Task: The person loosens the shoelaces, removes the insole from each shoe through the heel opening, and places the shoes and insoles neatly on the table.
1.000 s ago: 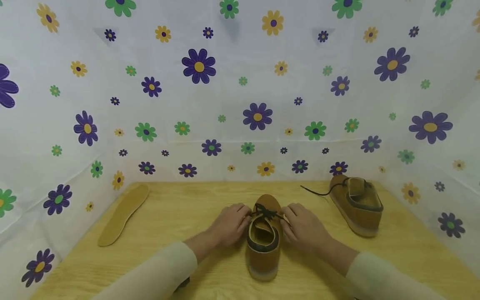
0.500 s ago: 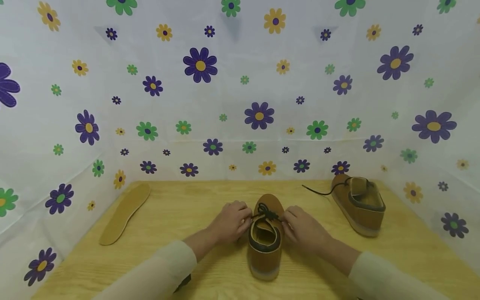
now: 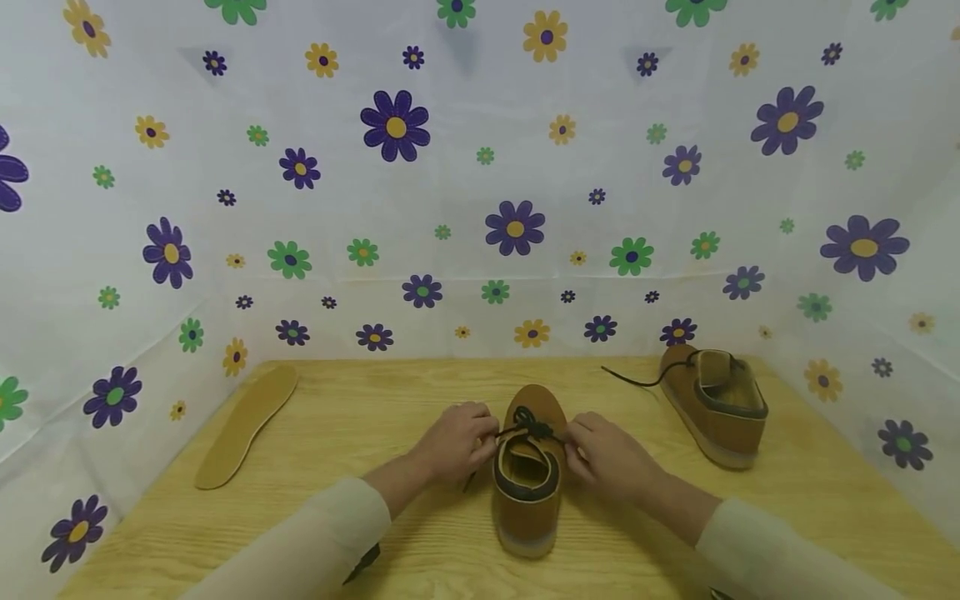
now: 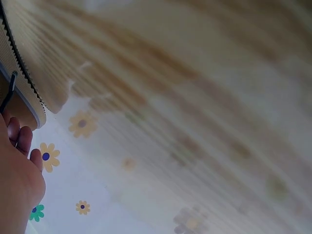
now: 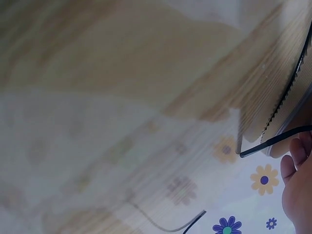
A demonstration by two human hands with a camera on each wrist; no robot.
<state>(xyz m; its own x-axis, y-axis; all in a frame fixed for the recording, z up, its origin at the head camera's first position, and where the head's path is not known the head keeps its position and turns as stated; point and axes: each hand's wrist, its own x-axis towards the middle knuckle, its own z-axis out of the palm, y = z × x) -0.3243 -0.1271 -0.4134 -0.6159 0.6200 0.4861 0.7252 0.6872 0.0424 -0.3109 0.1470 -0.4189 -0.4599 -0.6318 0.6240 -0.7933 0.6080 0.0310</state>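
Note:
A brown shoe (image 3: 527,529) stands in the middle of the table, toe pointing away, its dark laces (image 3: 531,425) knotted with a small loop over the tongue. On its left side my left hand (image 3: 456,443) pinches one lace, whose loose end hangs below the fingers. My right hand (image 3: 613,458) pinches the lace on the other side, close against the shoe. In the right wrist view a dark lace (image 5: 273,141) sticks out past my curled fingers; the left wrist view shows a lace end (image 4: 9,92) above my left fingers.
A second brown shoe (image 3: 727,425) stands at the back right, one lace trailing left over the table (image 3: 375,383). At the back left lies a tan insole (image 3: 247,427). Below my left sleeve is a small dark object (image 3: 363,563). A flowered sheet (image 3: 450,183) encloses the back and sides.
My left hand has drawn slightly left of the shoe, stretching its lace from the knot. A lace end now shows below that hand. A loop stands up more clearly at the knot.

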